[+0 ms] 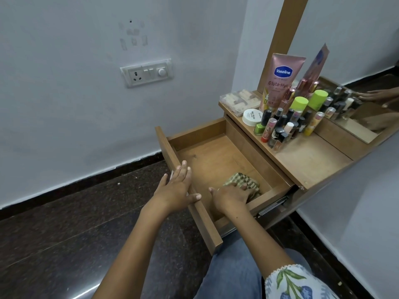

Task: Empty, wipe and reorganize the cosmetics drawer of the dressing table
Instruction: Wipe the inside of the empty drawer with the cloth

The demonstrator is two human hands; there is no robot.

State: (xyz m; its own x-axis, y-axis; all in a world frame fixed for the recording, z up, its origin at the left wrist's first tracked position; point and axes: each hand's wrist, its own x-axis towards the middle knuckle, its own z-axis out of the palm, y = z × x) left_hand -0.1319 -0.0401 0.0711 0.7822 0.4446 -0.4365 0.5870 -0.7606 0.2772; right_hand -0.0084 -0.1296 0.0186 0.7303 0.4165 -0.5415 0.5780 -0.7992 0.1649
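The drawer point(216, 160) is pulled fully out of the dressing table point(311, 160) and holds nothing but a cloth, so by the look of it the emptying is done and the wiping is in hand; the right hand point(232, 196) lies palm down with straight, slightly spread fingers pressing the cloth point(239, 180) against the drawer floor, near the right-hand side wall and toward the front; the left hand point(176, 186) rests flat and spread over the top edge of the drawer front point(190, 190), thumb hooked to the inner side, apparently steadying it; the next move probably calls for sweeping the cloth across the bare left and rear parts of the floor and into the corners, then lifting the bottles back in some order; the cloth is a soft, bunched weave in green and cream checks; the drawer is smooth brown board with a faint grain and a few dark marks, its walls thin and square-edged, a metal runner point(273, 205) showing at the side; the cosmetics point(282, 124) stand crowded on the tabletop, mostly small glossy bottles with dark caps, two with rounded lime-green lids, beside a tall pink Vaseline tube point(280, 78), a flat white jar point(251, 117) and a clear plastic box point(239, 100); a mirror point(354, 108) behind them reflects the row.
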